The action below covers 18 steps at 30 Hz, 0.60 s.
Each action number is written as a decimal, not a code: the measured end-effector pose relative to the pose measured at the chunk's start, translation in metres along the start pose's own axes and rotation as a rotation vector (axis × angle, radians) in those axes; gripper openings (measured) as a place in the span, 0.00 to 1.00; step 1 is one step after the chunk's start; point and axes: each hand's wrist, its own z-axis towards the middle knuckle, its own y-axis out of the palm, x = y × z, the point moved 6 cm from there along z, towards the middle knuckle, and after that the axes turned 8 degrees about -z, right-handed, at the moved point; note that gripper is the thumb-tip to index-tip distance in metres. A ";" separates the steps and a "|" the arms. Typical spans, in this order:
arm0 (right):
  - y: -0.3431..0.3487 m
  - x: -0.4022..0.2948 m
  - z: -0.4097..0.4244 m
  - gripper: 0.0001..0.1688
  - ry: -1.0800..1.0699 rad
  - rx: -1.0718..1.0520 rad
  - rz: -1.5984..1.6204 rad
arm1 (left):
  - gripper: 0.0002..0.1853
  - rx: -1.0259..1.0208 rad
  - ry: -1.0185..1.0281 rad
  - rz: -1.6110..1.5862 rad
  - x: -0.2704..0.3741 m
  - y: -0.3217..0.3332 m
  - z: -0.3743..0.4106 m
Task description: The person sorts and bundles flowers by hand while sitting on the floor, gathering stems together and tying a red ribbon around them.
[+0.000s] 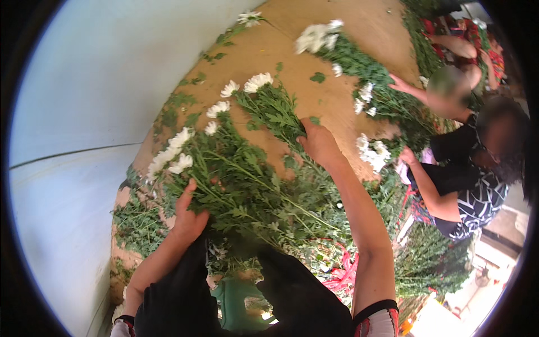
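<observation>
Several white chrysanthemums with long leafy stems lie before me. My left hand (190, 215) is under the left bunch of white chrysanthemums (229, 168), thumb and finger spread against its stems, with part of the hand hidden by leaves. Closed around the stems of a smaller bunch of white chrysanthemums (273, 107) is my right hand (321, 143), just below the leafy part. The two bunches lie side by side, their heads pointing up and to the left. A loose white flower (250, 18) rests farther off on the brown floor (294, 67).
To the right, a co-worker (467, 189) reaches over another chrysanthemum bunch (358, 67). More people sit at the top right. Cut leaves and stems (139, 223) litter the floor. A pale wall (80, 84) stands left; a green plastic stool (238, 303) and red ribbons (343, 274) are near me.
</observation>
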 end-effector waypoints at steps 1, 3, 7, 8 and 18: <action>-0.003 0.013 0.002 0.22 0.016 0.031 -0.016 | 0.19 0.061 -0.066 -0.179 -0.001 0.004 0.003; 0.009 0.042 -0.001 0.22 0.086 0.033 -0.094 | 0.22 0.155 -0.114 -0.333 -0.006 0.012 0.007; 0.033 0.069 -0.020 0.20 0.101 0.131 -0.042 | 0.26 0.161 -0.044 -0.171 -0.003 0.019 0.006; 0.035 0.082 -0.023 0.19 0.120 0.168 -0.013 | 0.26 0.131 -0.029 -0.112 -0.003 0.022 0.005; 0.008 0.130 -0.047 0.10 0.151 0.371 -0.078 | 0.20 0.107 -0.052 -0.104 -0.006 0.020 0.012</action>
